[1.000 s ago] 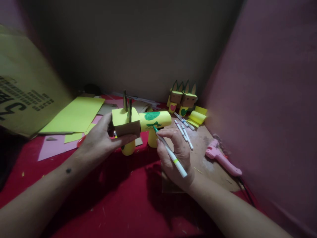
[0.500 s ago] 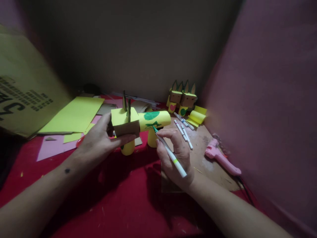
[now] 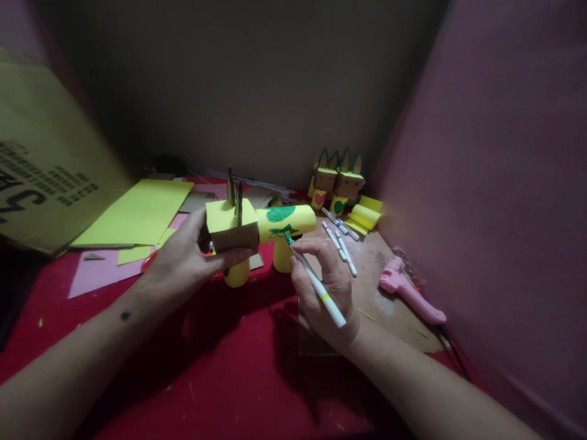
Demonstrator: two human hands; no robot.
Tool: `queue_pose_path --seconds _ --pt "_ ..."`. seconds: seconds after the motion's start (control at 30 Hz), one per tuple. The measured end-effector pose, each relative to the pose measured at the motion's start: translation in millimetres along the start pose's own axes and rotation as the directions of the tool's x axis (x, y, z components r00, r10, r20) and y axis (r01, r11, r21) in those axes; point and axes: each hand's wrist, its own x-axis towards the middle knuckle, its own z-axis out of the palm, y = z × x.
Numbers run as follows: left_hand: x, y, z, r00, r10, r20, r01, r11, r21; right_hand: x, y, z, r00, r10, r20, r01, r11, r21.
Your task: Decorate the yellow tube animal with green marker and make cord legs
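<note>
Yellow paper figure [image 3: 266, 228], four-legged shape, mid-frame just left of centre: boxy head [image 3: 224, 214] with yellow top and bare brown cardboard front, two thin dark-edged ears [image 3: 238, 208] upright on it, tube body [image 3: 302, 217] running right from the head, tube legs [image 3: 282, 258] below. Body carries a filled green patch on its upper side and a green outlined shape lower down, only partly filled. Left hand [image 3: 186, 247] has its grip closed round the head, thumb across the lower front, hiding part of that side. Right hand [image 3: 324, 278] has its grip pinched on a white marker [image 3: 316, 284] with a yellow-green band, green tip at the outlined shape; this hand sits close by the right leg and covers part of the cardboard sheet [image 3: 380, 299]. On that sheet, right of centre: loose markers [image 3: 340, 244], curled yellow paper [image 3: 365, 215], pink glue gun [image 3: 410, 292] with dark cord. Two similar figures [image 3: 338, 182] stand behind, upper right of centre. Left side: yellow sheets [image 3: 132, 214], pink paper [image 3: 92, 275], printed cardboard box [image 3: 50, 159] at frame edge. Red tabletop [image 3: 192, 373] underneath, small scraps scattered.
</note>
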Motion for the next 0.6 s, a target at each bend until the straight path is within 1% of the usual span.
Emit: queue_pose_path --seconds 0.2,0.37,0.5,0.6 --pt "1.5 -4.6 0.1 1.0 0.006 0.015 -0.006 1.0 -0.002 -3.3 3.9 -1.6 0.999 0.032 -0.024 -0.032 0.999 0.005" --pt "2.1 -7.4 0.8 0.999 0.042 -0.004 -0.042 0.999 0.022 -1.0 0.5 -0.9 1.0 -0.01 0.008 0.011 1.0 -0.005" --pt "2.1 -5.3 0.9 1.0 0.003 0.002 -0.003 1.0 0.004 -1.2 1.6 -1.9 1.0 0.015 -0.013 -0.016 1.0 -0.025" --pt "1.3 -2.2 0.9 1.0 0.003 0.005 -0.003 1.0 -0.016 -1.3 2.1 -2.5 0.999 0.024 -0.023 -0.024 1.0 -0.019"
